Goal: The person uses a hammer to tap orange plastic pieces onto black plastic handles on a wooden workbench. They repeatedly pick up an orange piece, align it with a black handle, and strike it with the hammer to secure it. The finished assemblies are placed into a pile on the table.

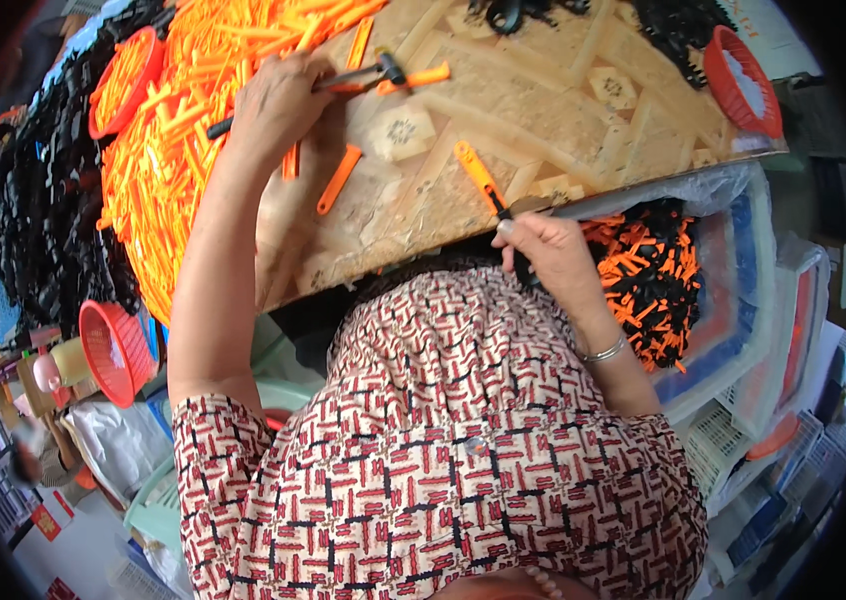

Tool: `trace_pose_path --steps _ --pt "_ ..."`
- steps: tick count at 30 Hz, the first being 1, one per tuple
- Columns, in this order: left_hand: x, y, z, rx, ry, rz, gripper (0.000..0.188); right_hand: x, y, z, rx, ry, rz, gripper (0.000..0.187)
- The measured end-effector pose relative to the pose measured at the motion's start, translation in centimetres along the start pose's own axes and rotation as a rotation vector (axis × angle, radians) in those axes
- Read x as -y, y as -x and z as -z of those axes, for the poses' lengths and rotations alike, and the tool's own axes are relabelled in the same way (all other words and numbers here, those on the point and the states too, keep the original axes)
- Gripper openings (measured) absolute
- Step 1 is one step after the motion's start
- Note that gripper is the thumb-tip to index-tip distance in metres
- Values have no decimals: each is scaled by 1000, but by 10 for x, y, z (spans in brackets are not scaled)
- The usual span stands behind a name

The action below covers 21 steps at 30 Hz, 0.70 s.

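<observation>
My left hand (pixel 283 105) is closed around a small hammer (pixel 394 70). Its dark head points right over the table, and its black grip end sticks out on the left side of my wrist. Under the head lies an orange plastic handle piece (pixel 429 76). My right hand (pixel 553 255) pinches the black end of an orange-and-black plastic handle (pixel 481 176) at the table's front edge; the orange end points away over the table. A loose orange handle piece (pixel 340 180) lies between my hands. More orange pieces lie beside and partly under my left hand.
A large heap of orange pieces (pixel 168 185) covers the table's left side, with black parts (pixel 48 210) beyond it. Red baskets (pixel 743 82) stand at the table's edges. Right of my lap, a plastic-lined crate (pixel 738 270) holds orange-and-black pieces.
</observation>
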<state>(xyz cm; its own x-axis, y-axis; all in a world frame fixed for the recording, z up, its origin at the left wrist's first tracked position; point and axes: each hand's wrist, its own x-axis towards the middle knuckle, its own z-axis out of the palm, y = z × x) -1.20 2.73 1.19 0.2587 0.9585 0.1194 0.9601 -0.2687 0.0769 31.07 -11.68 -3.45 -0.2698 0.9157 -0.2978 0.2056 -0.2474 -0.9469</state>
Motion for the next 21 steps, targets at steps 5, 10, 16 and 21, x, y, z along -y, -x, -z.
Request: trace_pose_path --steps 5,10,16,21 --pt "6 5 4 -349 127 -171 17 -2 0 1 11 63 46 31" --pt "-33 9 51 59 940 115 13 3 2 9 69 -99 -100 29" --pt "-98 28 40 451 869 -13 22 1 1 11 109 -87 -47 30" --pt "-111 19 7 457 711 -251 20 10 0 14 160 -144 -82 26"
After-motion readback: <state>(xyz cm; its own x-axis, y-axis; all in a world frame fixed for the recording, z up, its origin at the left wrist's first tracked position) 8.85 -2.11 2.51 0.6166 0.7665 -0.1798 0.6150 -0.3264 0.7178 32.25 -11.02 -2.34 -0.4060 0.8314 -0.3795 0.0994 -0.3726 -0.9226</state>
